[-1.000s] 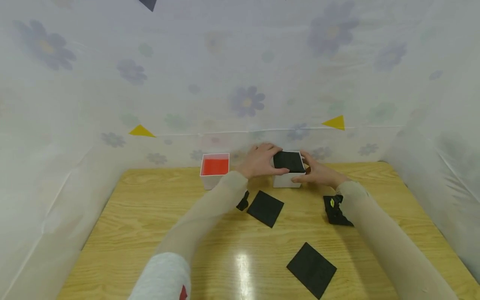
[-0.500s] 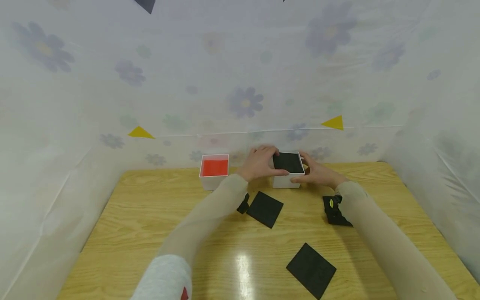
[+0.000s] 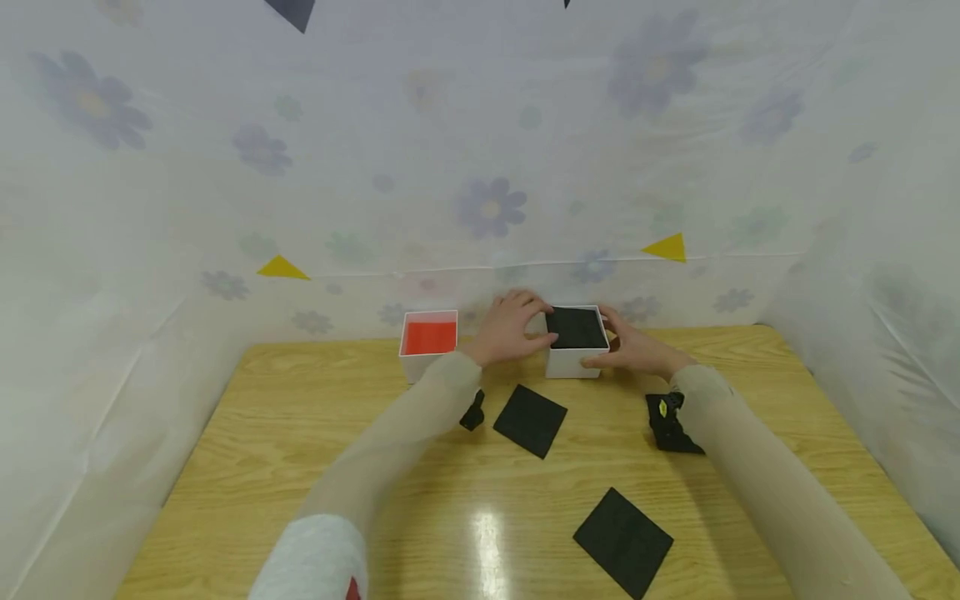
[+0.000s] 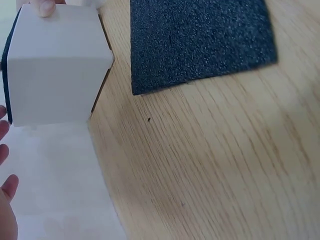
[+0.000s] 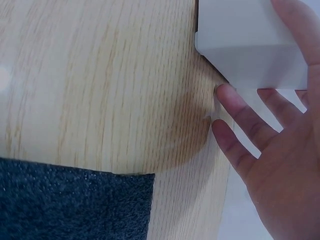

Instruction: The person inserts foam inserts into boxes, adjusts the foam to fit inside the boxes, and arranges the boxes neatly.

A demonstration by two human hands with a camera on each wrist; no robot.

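Note:
A white box [image 3: 574, 360] stands at the back of the wooden table [image 3: 300, 433], its top filled by a black foam square [image 3: 575, 327] that lies flat. My left hand [image 3: 510, 327] rests against the box's left side, thumb at the edge of the square. My right hand [image 3: 632, 347] touches the box's right side. In the right wrist view its fingers [image 5: 250, 125] are straight and spread beside the box [image 5: 250, 40]. The left wrist view shows the box [image 4: 55, 65] with fingertips [image 4: 4, 125] at its side.
A second white box with a red inside [image 3: 429, 337] stands left of my hands. Two loose black squares lie on the table, one near the box [image 3: 530, 419] and one nearer me [image 3: 622, 542]. A flowered plastic sheet [image 3: 480, 167] walls the table on three sides.
The black square was tilted on the box with my left thumb across it. It now lies flat in the top, and the thumb has drawn back to the edge.

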